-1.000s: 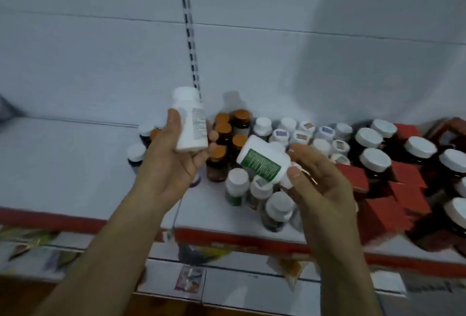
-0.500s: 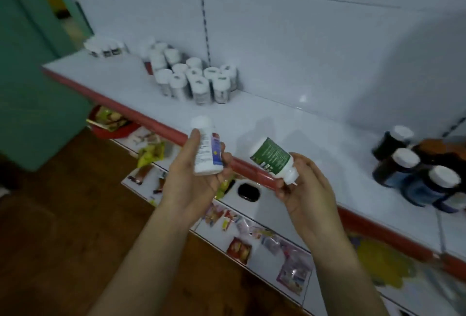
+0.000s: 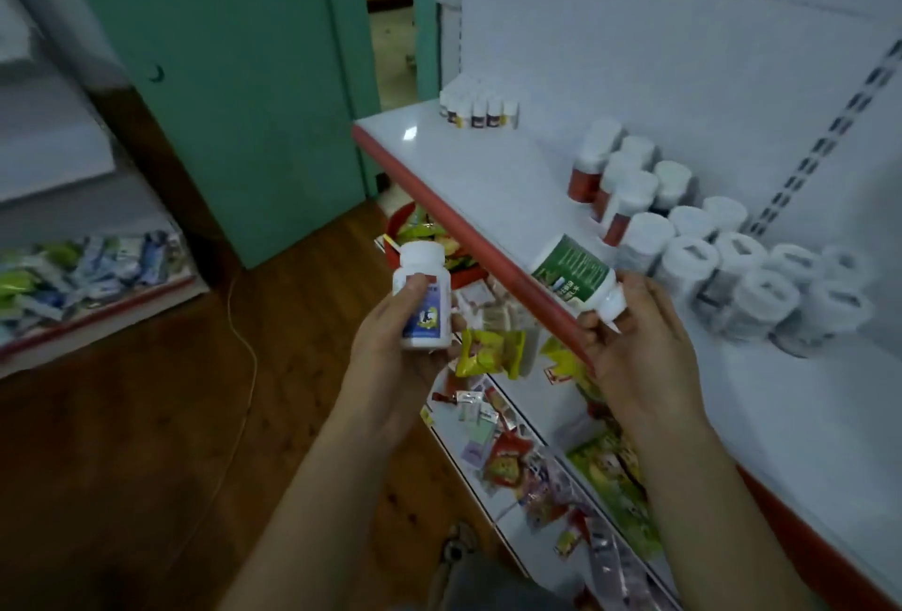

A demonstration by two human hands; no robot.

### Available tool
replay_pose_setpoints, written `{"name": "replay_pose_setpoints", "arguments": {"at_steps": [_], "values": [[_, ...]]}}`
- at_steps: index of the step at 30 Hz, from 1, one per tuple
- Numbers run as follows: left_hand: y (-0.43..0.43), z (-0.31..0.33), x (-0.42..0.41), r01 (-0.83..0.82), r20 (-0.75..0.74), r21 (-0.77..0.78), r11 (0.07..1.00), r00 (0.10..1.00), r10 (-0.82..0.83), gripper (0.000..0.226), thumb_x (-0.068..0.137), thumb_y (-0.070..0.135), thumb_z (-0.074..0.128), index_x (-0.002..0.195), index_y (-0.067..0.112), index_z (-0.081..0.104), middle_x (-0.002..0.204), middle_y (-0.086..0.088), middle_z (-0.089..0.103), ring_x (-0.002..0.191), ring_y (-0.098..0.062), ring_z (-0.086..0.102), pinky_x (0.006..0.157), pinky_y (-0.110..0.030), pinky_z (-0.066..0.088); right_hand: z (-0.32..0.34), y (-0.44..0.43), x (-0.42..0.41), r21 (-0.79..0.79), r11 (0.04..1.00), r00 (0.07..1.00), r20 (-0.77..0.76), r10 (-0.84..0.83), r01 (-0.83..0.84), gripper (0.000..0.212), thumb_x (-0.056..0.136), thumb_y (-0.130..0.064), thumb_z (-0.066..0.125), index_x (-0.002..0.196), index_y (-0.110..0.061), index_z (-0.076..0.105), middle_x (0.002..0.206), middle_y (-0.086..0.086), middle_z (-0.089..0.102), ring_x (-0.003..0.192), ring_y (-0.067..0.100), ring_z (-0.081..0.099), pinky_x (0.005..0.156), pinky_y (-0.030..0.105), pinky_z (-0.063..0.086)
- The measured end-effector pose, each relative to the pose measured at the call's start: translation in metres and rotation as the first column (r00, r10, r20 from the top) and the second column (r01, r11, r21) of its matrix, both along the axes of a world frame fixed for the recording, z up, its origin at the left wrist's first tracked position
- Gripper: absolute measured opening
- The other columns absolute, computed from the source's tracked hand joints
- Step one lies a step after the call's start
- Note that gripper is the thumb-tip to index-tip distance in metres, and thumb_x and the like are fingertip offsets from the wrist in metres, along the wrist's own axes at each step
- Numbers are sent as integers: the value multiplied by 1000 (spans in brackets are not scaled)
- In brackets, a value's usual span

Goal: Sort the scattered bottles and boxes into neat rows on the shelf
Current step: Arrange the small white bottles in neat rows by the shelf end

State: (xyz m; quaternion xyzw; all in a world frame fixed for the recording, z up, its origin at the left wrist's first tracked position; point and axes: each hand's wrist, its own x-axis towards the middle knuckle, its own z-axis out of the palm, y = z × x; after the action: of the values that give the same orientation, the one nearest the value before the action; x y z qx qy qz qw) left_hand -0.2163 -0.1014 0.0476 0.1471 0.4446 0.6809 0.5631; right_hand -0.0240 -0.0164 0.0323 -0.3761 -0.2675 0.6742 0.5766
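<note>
A white shelf (image 3: 488, 181) with a red front edge (image 3: 463, 225) runs from the lower right away to its far end, backed by a white panel (image 3: 683, 49) that carries a slotted upright (image 3: 825, 142). At the far end stands a tight row of small bottles (image 3: 481, 112). Nearer, against the panel, white-capped bottles (image 3: 707, 264) stand packed in rows, those on the far side with red labels. White shelf surface shows between the two groups, and a strip of it runs between the packed rows and the red front edge. Under the shelf lie snack packets (image 3: 507, 459). To the left is a wooden floor (image 3: 146, 439) with a thin pale cord (image 3: 246, 347) across it, a green door (image 3: 234, 73), a doorway (image 3: 390, 39) beside it, and a second shelf with packets (image 3: 88, 269) at the frame's left side.

The left hand (image 3: 385, 356) has its grip closed round a blue-labelled bottle (image 3: 432, 313), held upright with the cap up, out in front of the red front edge and over the packets below. The right hand (image 3: 639, 356) pinches the cap end of a green-labelled bottle (image 3: 571, 271). This bottle is tilted, base up and away, above the red front edge and just beside the nearest white-capped bottles
</note>
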Motion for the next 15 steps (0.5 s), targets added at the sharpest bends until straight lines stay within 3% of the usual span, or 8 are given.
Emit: {"name": "replay_pose_setpoints", "arguments": {"at_steps": [3,9,13,15], "values": [[55,11,-45,-11,-7,7,1000,1000,11,29,76,43,72,88,20,84,86,-4,72,81,-17,66,82,-36,51,7,60,-51,-22,998,998,-28,61,-61,11,98,-14,64,89,-20,66,87,7,69,59,15,59,53,25,51],[145,14,-118,-45,26,39,998,999,44,45,79,44,71,114,16,69,97,-4,67,82,-16,59,70,-33,45,30,151,-123,32,997,995,74,67,-69,12,95,-9,69,101,-16,62,85,6,69,66,17,59,62,27,53],[212,1,-145,50,4,45,998,999,-50,34,74,49,74,98,25,81,93,-2,70,79,-15,63,64,-28,48,18,191,-142,84,996,983,176,-46,32,19,95,-11,69,114,-11,64,86,5,68,68,15,61,67,27,55],[249,-6,-158,96,-16,50,994,995,-95,29,80,46,71,98,24,80,92,-3,70,79,-15,64,67,-31,47,8,206,-148,107,989,959,252,-130,106,24,95,-13,70,118,-9,65,87,4,69,68,14,63,68,25,55]]}}
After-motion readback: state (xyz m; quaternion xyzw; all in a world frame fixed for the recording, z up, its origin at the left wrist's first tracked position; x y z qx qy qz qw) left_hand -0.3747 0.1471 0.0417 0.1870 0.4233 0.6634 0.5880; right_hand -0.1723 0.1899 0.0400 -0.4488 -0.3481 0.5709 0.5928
